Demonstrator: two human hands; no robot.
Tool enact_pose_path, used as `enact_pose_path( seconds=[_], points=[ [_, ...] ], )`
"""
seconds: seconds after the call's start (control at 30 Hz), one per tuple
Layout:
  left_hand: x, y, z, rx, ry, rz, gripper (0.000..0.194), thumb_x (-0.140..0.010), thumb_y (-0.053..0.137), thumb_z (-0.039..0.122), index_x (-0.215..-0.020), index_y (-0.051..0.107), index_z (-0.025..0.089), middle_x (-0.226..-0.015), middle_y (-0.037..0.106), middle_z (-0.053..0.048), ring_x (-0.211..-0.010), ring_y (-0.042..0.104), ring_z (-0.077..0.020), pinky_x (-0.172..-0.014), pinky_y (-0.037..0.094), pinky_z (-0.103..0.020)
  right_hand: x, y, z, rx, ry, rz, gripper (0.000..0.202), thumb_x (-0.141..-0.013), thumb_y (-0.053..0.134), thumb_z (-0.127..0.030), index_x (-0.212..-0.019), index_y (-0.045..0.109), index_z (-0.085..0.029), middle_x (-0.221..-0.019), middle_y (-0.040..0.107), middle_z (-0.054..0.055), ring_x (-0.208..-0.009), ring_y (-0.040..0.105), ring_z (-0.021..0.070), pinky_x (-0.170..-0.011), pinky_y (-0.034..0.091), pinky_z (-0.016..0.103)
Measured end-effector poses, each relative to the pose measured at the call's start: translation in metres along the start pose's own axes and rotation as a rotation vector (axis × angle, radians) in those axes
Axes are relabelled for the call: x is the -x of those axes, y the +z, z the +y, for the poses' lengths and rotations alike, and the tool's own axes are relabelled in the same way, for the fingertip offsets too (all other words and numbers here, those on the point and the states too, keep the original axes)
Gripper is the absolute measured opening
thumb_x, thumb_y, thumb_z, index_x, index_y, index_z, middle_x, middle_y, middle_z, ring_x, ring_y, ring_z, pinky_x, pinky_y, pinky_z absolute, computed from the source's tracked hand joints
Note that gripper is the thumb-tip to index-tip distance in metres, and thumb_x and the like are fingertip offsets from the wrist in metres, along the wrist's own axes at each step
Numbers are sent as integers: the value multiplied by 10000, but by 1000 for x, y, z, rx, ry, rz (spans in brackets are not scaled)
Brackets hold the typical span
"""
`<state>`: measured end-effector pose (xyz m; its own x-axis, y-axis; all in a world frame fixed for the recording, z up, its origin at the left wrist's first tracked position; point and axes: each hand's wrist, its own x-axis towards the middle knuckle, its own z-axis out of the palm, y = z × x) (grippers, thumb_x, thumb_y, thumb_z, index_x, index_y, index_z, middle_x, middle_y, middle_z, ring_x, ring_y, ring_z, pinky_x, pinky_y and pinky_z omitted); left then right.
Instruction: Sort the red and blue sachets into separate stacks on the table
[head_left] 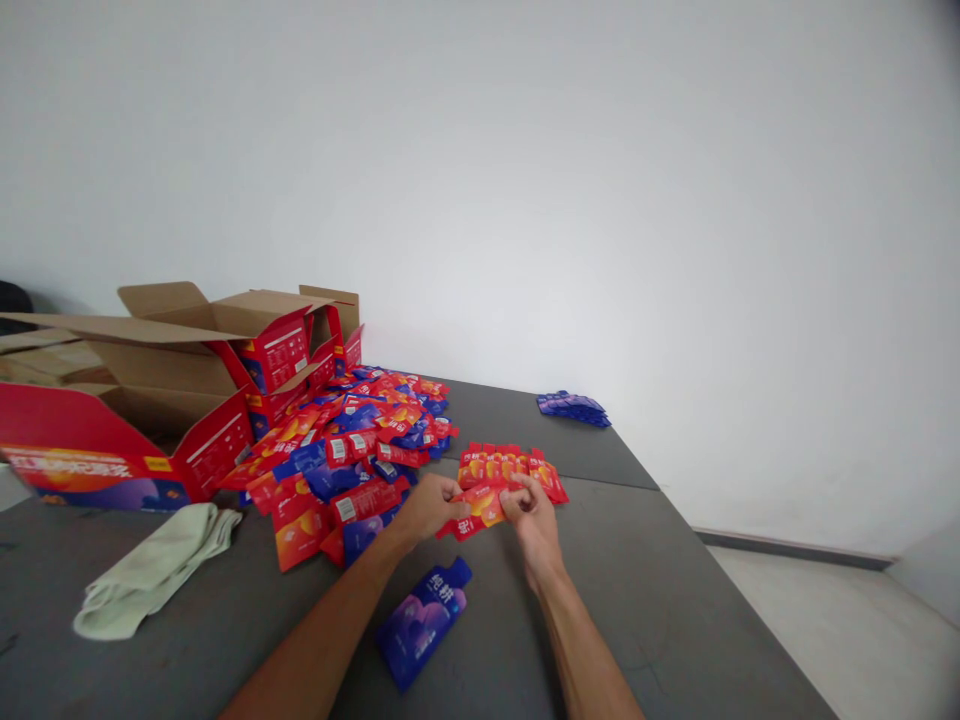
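Pinching a glossy red pouch point(486, 505) from both sides, our left hand point(433, 510) and right hand point(534, 515) narrow in grip, overlapping red pouches point(495, 466) just beyond on the grey table point(615, 590), slick pouch heap point(367, 450), open cardboard boxes point(277, 352) leftward

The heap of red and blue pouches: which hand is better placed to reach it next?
Probably the left hand, being nearer the heap; the right hand is farther away. Both hold one flat red pouch.
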<state>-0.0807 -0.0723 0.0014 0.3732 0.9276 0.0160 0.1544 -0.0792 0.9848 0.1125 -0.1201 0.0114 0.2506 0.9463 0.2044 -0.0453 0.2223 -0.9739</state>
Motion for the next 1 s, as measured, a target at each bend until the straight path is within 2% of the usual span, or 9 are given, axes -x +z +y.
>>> enact_pose_path(
  seconds=[0.13, 0.33, 0.47, 0.53, 0.6, 0.67, 0.77, 0.87, 1.0],
  points=[
    [1, 1, 2, 52, -1, -9, 308, -651, 734, 408, -739, 703, 114, -616, 679, -21, -512, 561, -121, -491, 369, -210, -2, -5, 1, 85, 11, -63, 320, -764, 672, -483, -869, 685, -182, -706, 606, -6, -667, 521, 154, -637, 396, 257],
    [-2, 9, -1, 244, -12, 98, 299, -709, 674, 413, -790, 672, 125, -754, 717, -50, -632, 647, -161, -588, 495, -259, -8, -15, 12, 81, 43, 128, 249, -732, 654, -421, -663, 610, -186, -607, 551, -23, -577, 449, 132, -572, 348, 251],
    [-6, 6, -5, 62, 49, 187, 243, -742, 605, 372, -723, 655, 136, -638, 669, -16, -569, 593, -139, -540, 442, -233, -7, -19, 2, 97, 122, 14, 171, -701, 670, -343, -758, 650, -183, -643, 580, -23, -607, 488, 139, -577, 363, 246],
    [-7, 6, -3, -60, 107, 189, 242, -753, 585, 358, -707, 672, 137, -637, 667, -13, -592, 585, -139, -553, 423, -228, -5, -20, -6, 123, 135, -80, 275, -689, 692, -328, -926, 685, -188, -760, 646, -4, -711, 556, 165, -652, 416, 257],
    [-6, 8, 0, -112, 147, 195, 239, -757, 583, 349, -727, 694, 140, -694, 687, -18, -658, 599, -149, -590, 426, -231, -4, -19, -12, 177, 144, -154, 301, -691, 703, -351, -942, 700, -185, -822, 678, 18, -767, 585, 187, -687, 437, 273],
    [-5, 13, 3, -61, 149, 215, 231, -748, 604, 344, -798, 702, 141, -738, 697, -21, -680, 602, -151, -608, 428, -234, -3, -18, -13, 225, 148, -178, 242, -692, 703, -374, -826, 711, -172, -786, 683, 29, -725, 582, 185, -661, 432, 277],
    [-3, 20, 5, 150, 98, 238, 281, -718, 668, 358, -899, 665, 144, -763, 691, -18, -627, 578, -126, -585, 415, -229, -5, -18, -5, 186, 138, -99, 201, -676, 707, -363, -721, 703, -168, -686, 654, 17, -617, 531, 151, -603, 401, 266],
    [-3, 20, 2, 254, 44, 213, 292, -711, 694, 411, -790, 632, 138, -687, 645, -6, -570, 525, -103, -553, 379, -220, -6, -18, 1, 106, 142, -51, 191, -659, 715, -357, -699, 700, -171, -643, 631, 3, -576, 497, 135, -576, 379, 257],
    [-4, 14, -3, 158, 30, 242, 320, -708, 690, 431, -626, 596, 137, -548, 549, 22, -524, 458, -93, -530, 323, -221, -2, -13, -6, 137, 163, -191, 212, -670, 736, -370, -728, 705, -169, -659, 638, -3, -599, 510, 135, -582, 373, 246]
  ],
)
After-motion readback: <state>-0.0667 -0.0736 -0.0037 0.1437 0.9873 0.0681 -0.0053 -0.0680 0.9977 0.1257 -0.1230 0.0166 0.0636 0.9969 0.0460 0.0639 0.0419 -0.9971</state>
